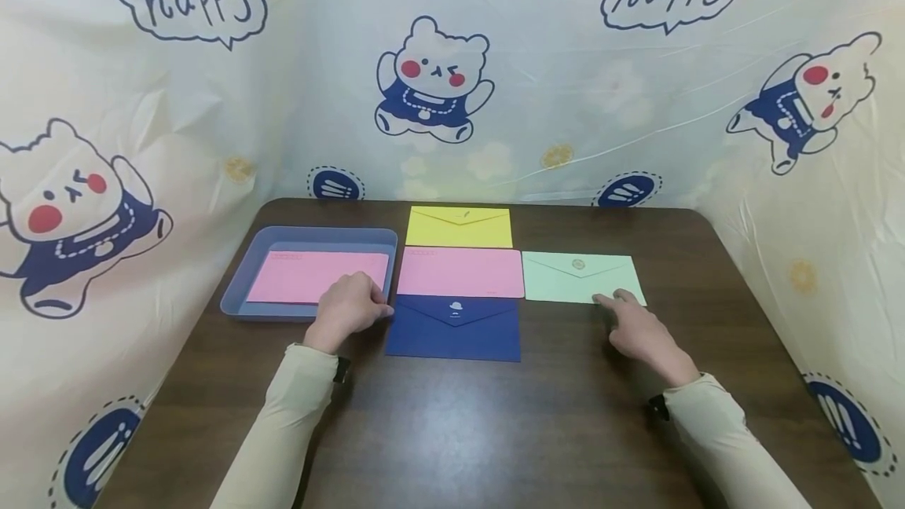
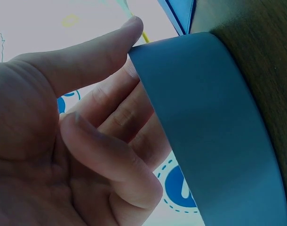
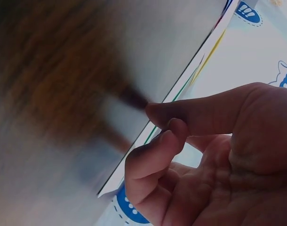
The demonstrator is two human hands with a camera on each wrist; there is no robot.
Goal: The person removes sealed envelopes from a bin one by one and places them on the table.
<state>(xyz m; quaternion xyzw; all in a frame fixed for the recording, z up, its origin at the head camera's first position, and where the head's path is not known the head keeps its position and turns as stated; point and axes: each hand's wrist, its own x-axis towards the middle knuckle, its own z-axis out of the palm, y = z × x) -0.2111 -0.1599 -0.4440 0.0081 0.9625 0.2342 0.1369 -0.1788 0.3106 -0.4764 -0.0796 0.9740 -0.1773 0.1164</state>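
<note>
My left hand (image 1: 349, 303) is over the front right corner of a blue tray (image 1: 233, 301). In the left wrist view its fingers pass behind the tray wall (image 2: 204, 108), which hides their tips. A pink envelope (image 1: 290, 277) lies in that tray. Just right of the hand lies a dark blue envelope (image 1: 452, 340) with a white hat print. My right hand (image 1: 643, 340) touches the front edge of a mint green envelope (image 1: 566, 289), which lies flat. The right wrist view has its thumb (image 3: 195, 115) and bent fingers close together at the envelope's edge.
A second pink envelope (image 1: 459, 273) lies between the tray and the mint green one, with a yellow envelope (image 1: 459, 230) behind it. All rest on a dark brown table (image 1: 452, 430). A printed cloth (image 1: 537, 100) surrounds the table's back and sides.
</note>
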